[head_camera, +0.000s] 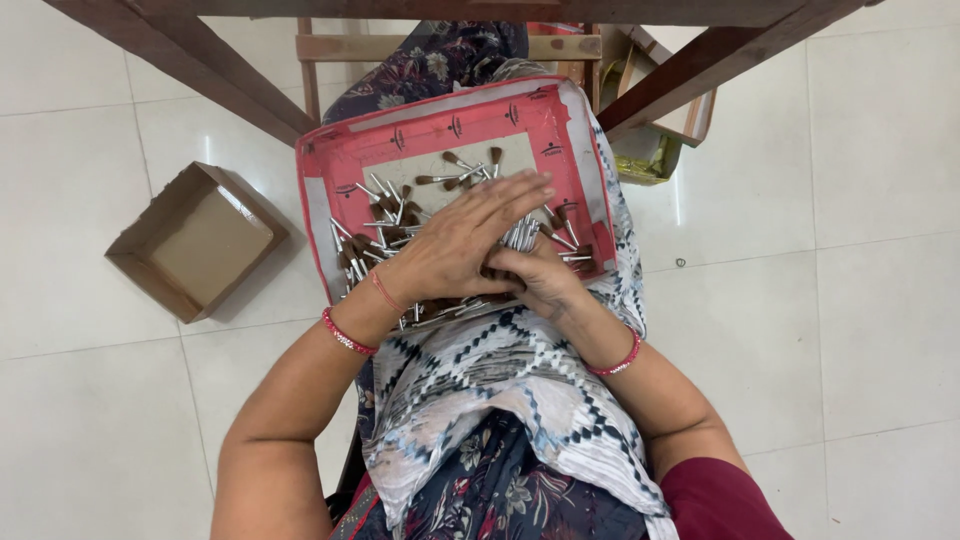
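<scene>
I'm seeing an open brown cardboard box (200, 240) lying on the white tiled floor (90, 420) at far left, while my left hand (462, 240) is spreading flat, fingers loose and gripping nothing, over the heap of small metal-shank brushes (385, 225) in the red tray (340, 150) on my lap. Just right, my right hand (540, 275) is curling under it, clasping a bundle of those brushes

White glossy floor tiles (880, 200) with thin grey joints fill the view — soft daylight glints on them. Dark wooden beams (190, 60) cross the top. An open cardboard box (200, 240) sits on the floor, left.
</scene>
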